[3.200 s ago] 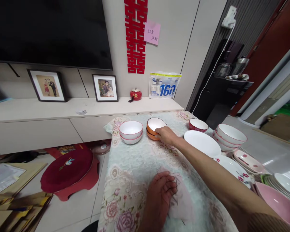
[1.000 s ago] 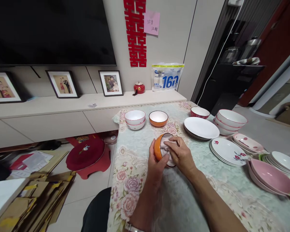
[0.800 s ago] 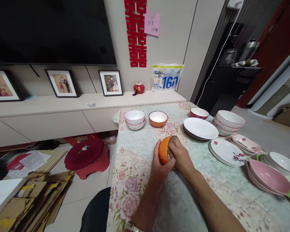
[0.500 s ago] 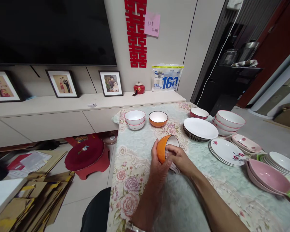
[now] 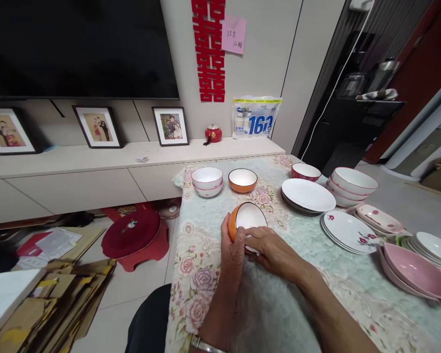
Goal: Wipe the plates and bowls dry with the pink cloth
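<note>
An orange bowl (image 5: 252,216) with a white inside and dark rim is tilted on its side, its opening turned up toward me. My left hand (image 5: 233,245) grips it from the left, thumb over the near rim. Against the near inside and rim presses my right hand (image 5: 268,245), fingers bunched on a pale cloth that is mostly hidden under them. Beyond the hands, another orange bowl (image 5: 242,181) stands upright, beside two stacked white bowls with pink rims (image 5: 207,181).
On the right of the flowered tablecloth (image 5: 202,279) are stacked white plates (image 5: 308,194), flower-marked plates (image 5: 349,231), pink-rimmed bowls (image 5: 353,184), a red-patterned bowl (image 5: 306,172) and pink leaf-shaped dishes (image 5: 415,269). A red stool (image 5: 135,235) stands left of the table.
The orange bowl has turned so its inside faces me more, and it has shifted slightly left. My right hand has moved lower over the near rim, hiding more of the cloth.
</note>
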`<move>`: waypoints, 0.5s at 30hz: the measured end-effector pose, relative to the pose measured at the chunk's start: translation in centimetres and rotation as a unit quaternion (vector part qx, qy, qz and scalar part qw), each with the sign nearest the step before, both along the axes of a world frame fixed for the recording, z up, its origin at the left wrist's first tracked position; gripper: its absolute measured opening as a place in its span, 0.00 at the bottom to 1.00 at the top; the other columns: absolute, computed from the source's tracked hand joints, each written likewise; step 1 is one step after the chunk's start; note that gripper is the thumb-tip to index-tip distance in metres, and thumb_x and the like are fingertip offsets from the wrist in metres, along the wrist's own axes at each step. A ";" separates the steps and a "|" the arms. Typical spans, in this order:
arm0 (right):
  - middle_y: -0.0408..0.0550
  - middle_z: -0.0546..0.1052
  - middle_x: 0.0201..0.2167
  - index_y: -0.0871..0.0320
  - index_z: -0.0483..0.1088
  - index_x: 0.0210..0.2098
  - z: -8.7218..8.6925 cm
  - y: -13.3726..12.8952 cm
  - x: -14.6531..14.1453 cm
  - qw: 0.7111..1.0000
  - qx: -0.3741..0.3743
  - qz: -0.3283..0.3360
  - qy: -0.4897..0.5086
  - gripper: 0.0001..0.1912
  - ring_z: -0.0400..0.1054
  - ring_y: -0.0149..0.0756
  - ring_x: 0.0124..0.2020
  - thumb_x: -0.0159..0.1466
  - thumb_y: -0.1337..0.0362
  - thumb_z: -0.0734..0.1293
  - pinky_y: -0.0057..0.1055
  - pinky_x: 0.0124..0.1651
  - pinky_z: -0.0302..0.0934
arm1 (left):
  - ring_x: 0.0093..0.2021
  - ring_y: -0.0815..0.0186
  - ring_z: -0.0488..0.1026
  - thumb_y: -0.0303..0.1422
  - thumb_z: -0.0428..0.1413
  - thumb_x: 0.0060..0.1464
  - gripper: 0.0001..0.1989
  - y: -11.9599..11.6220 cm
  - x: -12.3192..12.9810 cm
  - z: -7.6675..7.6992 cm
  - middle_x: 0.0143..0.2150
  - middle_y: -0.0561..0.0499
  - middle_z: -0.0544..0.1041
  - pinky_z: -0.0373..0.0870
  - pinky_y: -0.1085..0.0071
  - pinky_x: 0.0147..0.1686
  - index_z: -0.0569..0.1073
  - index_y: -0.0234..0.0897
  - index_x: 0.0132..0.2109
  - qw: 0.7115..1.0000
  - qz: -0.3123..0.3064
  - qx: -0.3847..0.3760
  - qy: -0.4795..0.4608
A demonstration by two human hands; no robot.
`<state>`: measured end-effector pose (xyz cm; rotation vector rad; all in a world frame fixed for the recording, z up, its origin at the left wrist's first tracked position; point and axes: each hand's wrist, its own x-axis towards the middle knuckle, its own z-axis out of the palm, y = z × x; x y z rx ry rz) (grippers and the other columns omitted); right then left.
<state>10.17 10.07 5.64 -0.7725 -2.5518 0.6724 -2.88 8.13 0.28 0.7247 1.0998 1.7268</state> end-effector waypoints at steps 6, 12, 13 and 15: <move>0.44 0.74 0.36 0.54 0.71 0.36 -0.9 -0.2 -0.9 0.992 -0.044 -0.080 0.082 0.07 0.67 0.36 0.39 0.62 0.72 0.64 0.30 0.42 0.60 | 0.64 0.52 0.65 0.43 0.63 0.51 0.40 0.3 0.6 -0.1 0.67 0.40 0.63 0.63 0.59 0.60 0.56 0.41 0.66 0.995 -0.037 0.009 -0.096; 0.43 0.69 0.35 0.55 0.66 0.35 -0.2 -0.9 -2.3 0.958 -0.142 -0.122 0.219 0.05 0.64 0.34 0.36 0.60 0.71 0.63 0.28 0.39 0.61 | 0.61 0.54 0.68 0.40 0.63 0.51 0.37 -0.5 0.9 1.2 0.63 0.40 0.68 0.65 0.60 0.59 0.59 0.41 0.64 0.985 -0.084 0.033 -0.144; 0.43 0.69 0.36 0.55 0.66 0.36 -0.1 -0.9 -2.2 0.962 -0.141 -0.106 0.207 0.08 0.64 0.35 0.37 0.58 0.72 0.63 0.28 0.40 0.61 | 0.61 0.54 0.69 0.41 0.63 0.51 0.36 -0.6 0.9 1.4 0.62 0.41 0.69 0.65 0.61 0.59 0.60 0.40 0.64 0.986 -0.079 0.031 -0.145; 0.45 0.70 0.40 0.55 0.67 0.39 -0.1 -0.7 -1.8 0.978 -0.116 -0.052 0.164 0.15 0.66 0.37 0.43 0.55 0.76 0.61 0.30 0.46 0.62 | 0.59 0.55 0.70 0.42 0.61 0.53 0.33 -0.7 0.9 1.7 0.60 0.41 0.71 0.67 0.62 0.57 0.62 0.40 0.63 0.986 -0.060 0.027 -0.154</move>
